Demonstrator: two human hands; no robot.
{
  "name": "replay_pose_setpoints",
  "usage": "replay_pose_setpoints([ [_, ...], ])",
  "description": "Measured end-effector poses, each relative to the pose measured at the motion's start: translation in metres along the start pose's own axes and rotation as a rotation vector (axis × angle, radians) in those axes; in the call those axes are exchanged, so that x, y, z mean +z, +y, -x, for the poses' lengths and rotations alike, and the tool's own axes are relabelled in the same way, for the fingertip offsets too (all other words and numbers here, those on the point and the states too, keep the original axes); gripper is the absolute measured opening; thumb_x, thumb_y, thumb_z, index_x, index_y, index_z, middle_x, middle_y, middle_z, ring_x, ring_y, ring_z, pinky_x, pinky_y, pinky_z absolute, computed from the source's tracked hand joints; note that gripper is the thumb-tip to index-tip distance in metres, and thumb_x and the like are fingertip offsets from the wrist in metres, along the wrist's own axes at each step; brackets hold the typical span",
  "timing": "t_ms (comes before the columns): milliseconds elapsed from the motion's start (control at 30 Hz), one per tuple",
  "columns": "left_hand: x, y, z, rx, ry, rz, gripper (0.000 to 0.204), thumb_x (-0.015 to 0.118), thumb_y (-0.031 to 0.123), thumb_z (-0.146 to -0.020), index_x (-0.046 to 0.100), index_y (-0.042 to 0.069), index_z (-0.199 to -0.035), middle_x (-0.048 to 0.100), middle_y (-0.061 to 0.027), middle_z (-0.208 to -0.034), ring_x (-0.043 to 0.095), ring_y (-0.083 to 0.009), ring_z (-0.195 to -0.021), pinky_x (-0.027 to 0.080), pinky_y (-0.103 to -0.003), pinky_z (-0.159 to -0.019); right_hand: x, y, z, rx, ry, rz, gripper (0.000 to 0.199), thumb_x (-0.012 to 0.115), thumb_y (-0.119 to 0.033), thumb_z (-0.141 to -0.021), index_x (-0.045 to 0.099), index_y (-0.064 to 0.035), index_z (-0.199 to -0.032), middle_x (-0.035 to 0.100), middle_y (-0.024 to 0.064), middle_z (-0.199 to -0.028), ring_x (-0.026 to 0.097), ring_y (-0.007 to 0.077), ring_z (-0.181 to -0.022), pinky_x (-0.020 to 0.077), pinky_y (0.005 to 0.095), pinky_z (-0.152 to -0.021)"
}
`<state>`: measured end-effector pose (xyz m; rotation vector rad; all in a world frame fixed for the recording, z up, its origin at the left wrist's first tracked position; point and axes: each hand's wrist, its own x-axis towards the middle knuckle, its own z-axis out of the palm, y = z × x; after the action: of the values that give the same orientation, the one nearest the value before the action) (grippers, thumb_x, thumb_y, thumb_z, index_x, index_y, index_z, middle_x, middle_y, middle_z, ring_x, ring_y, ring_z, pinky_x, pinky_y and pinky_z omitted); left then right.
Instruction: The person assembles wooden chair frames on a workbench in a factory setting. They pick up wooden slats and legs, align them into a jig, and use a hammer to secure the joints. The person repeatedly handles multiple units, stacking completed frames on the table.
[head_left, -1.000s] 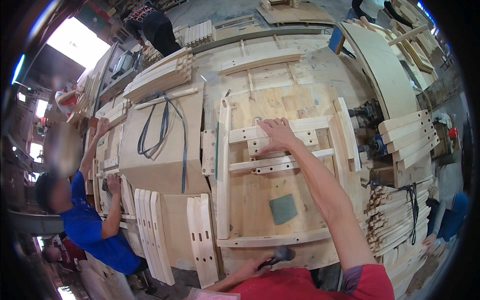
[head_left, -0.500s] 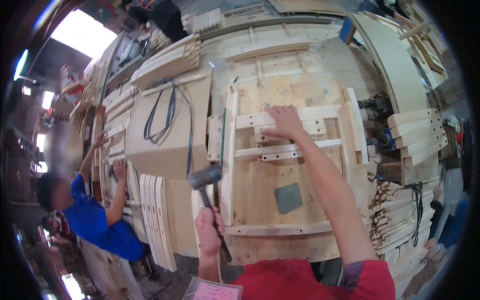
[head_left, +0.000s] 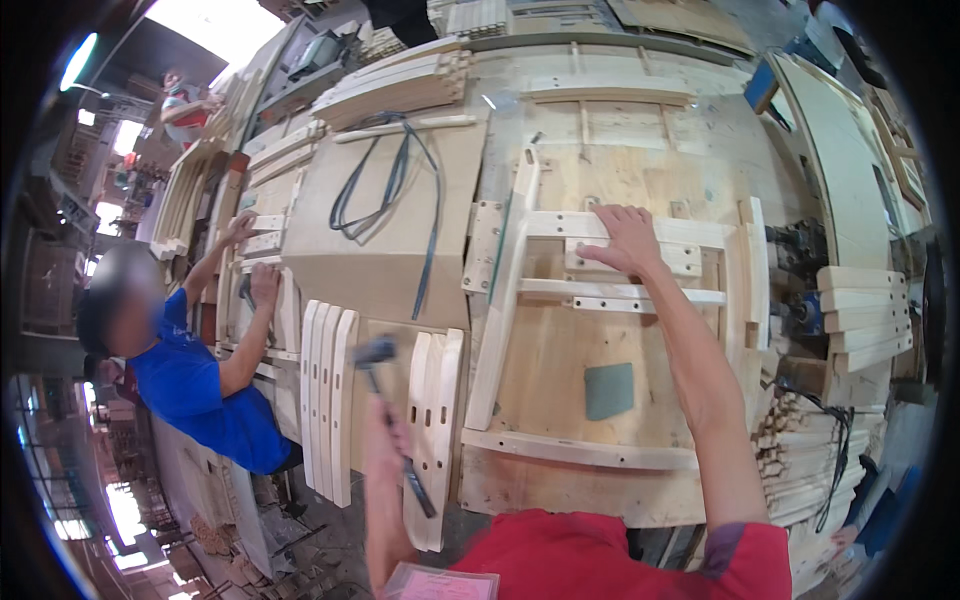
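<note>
My left hand [head_left: 388, 440] is closed round the dark handle of a hammer [head_left: 376, 352], its head raised left of the pale wooden frame [head_left: 630, 228]. Hand and hammer are slightly smeared by motion. On the frame's far crossrail lies my right hand [head_left: 628, 240], its fingers bent over the rail and its thumb apart. The frame's left side post [head_left: 506, 290] slants a little, and a near rail [head_left: 580, 450] runs across the front. Short blocks with holes [head_left: 610, 304] sit beside the crossrails. A grey-green square piece [head_left: 609, 390] lies inside the frame.
Slotted wooden slats [head_left: 432, 400] and more slats [head_left: 326, 390] stand at the left, near a cardboard-covered surface with a black strap [head_left: 425, 270]. A co-worker in blue [head_left: 205, 390] works further left. Metal clamps [head_left: 800, 315] and stacked wood parts [head_left: 865, 315] are at right.
The view has swung left, so the scene sits further right. My left hand has carried the hammer leftward, away from the frame's side post. My right hand stays on the crossrail.
</note>
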<state>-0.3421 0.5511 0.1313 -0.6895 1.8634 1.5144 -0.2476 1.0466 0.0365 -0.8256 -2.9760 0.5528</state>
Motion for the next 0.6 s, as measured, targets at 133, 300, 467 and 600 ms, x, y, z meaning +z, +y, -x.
replay_pose_setpoints([
  [133,-0.040,0.056,0.000,0.269,-0.026,0.234,0.046,0.045,0.061,-0.104,0.049,0.021,-0.080,0.039,0.0069,-0.055,0.034,-0.0084,-0.037,0.026,-0.025,-0.032,0.003,0.005,-0.002,0.006,0.027,-0.031,0.101,0.064,-0.078,-0.074,0.048,-0.0137,-0.151,0.054,0.0109,-0.147,0.046,0.0295,-0.136,0.0239,0.0495,-0.119],
  [300,0.007,-0.005,-0.036,0.189,0.085,0.283,0.045,0.043,0.057,-0.105,0.048,0.020,-0.081,0.038,0.0066,-0.055,0.034,-0.0079,-0.037,0.026,-0.025,-0.031,0.003,-0.003,-0.003,-0.002,0.042,-0.038,0.102,0.066,-0.076,-0.074,0.046,-0.0115,-0.151,0.054,0.0105,-0.145,0.046,0.0291,-0.136,0.0244,0.0494,-0.119],
  [467,-0.014,-0.021,-0.028,0.120,-0.093,-0.001,0.046,0.040,0.054,-0.107,0.046,0.016,-0.081,0.038,0.0036,-0.052,0.036,-0.0095,-0.037,0.028,-0.025,-0.033,-0.006,-0.013,0.001,0.007,-0.009,-0.071,0.102,0.067,-0.075,-0.074,0.047,-0.0093,-0.150,0.054,0.0116,-0.146,0.045,0.0312,-0.138,0.0244,0.0497,-0.120],
  [600,-0.044,-0.006,-0.011,0.285,-0.362,-0.142,0.050,0.043,0.055,-0.106,0.052,0.014,-0.077,0.041,0.0027,-0.052,0.040,-0.0103,-0.037,0.029,-0.027,-0.033,-0.001,0.001,0.009,0.007,0.084,-0.012,0.099,0.065,-0.072,-0.077,0.045,-0.0088,-0.150,0.049,0.0132,-0.150,0.043,0.0297,-0.139,0.0231,0.0502,-0.120],
])
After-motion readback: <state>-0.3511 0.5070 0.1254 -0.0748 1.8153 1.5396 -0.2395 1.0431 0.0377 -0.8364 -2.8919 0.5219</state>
